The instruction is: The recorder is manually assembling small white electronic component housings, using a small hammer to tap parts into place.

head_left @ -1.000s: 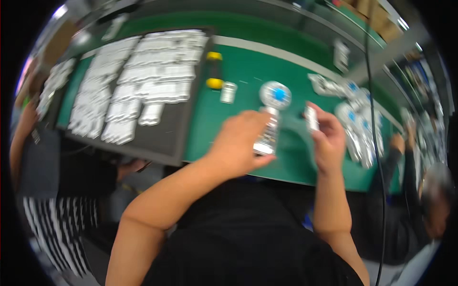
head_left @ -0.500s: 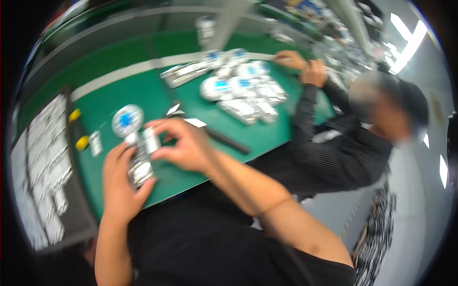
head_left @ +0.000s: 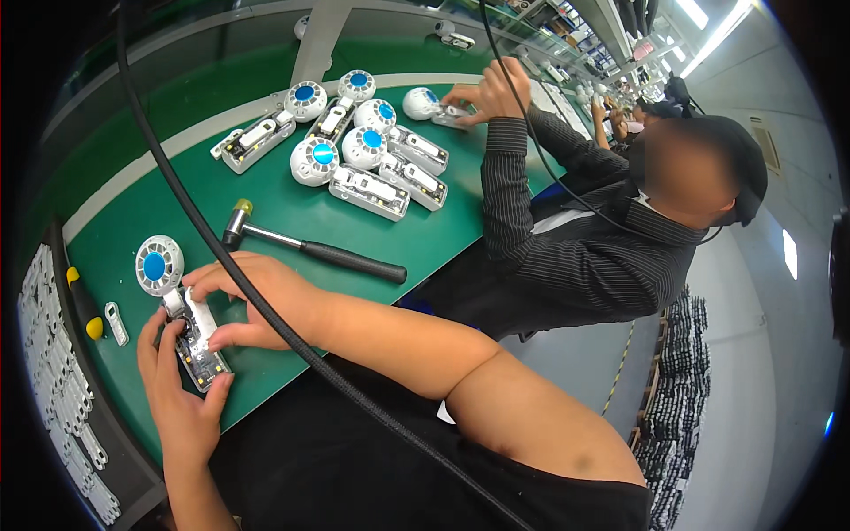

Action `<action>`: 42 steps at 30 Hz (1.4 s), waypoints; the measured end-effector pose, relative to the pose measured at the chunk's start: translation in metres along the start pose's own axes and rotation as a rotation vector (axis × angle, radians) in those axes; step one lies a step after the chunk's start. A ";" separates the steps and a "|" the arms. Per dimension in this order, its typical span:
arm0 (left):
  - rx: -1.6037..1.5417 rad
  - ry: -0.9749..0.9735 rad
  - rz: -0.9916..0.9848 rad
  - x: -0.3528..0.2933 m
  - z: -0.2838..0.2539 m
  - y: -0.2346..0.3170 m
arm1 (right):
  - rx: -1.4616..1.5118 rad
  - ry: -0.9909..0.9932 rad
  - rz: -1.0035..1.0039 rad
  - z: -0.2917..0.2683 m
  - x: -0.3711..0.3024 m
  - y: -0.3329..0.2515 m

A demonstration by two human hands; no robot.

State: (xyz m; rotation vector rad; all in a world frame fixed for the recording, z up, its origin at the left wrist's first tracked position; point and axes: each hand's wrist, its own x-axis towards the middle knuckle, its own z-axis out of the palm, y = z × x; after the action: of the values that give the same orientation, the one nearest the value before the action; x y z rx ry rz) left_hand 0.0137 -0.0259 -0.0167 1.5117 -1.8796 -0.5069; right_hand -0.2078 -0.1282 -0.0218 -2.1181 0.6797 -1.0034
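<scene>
My left hand (head_left: 181,411) grips the body of a small white handheld fan (head_left: 159,265), its thumb and fingers on either side. The fan's round slotted head has a blue disc and points away from me. Its open handle shows a circuit board (head_left: 211,372). Between thumb and fingers my right hand (head_left: 261,296) pinches a long white block-shaped part (head_left: 202,314), tilted over the board along the handle's right side. Whether it is fully seated, I cannot tell. Left of the fan lies a small white slotted cover piece (head_left: 116,324).
A hammer (head_left: 354,262) with a black grip lies beyond my right hand. Several open fans (head_left: 372,190) cluster farther back. A yellow-black screwdriver (head_left: 84,305) lies beside a dark tray (head_left: 146,504) of white parts at left. At right, a co-worker's hands (head_left: 491,93) touch another fan. A black cable (head_left: 292,336) crosses the view.
My right hand has brought the white part from beside the handle to over its board. The view has shifted and sharpened. The co-worker's hands are now seen at another fan.
</scene>
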 end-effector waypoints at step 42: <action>0.161 0.197 0.147 -0.012 0.002 0.009 | -0.443 -0.110 -0.164 0.014 0.005 -0.030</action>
State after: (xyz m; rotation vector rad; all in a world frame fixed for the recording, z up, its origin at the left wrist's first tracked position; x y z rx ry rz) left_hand 0.0075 -0.0122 -0.0152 1.4528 -1.8934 -0.1362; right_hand -0.1894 -0.1080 -0.0034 -2.6292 0.7340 -0.8715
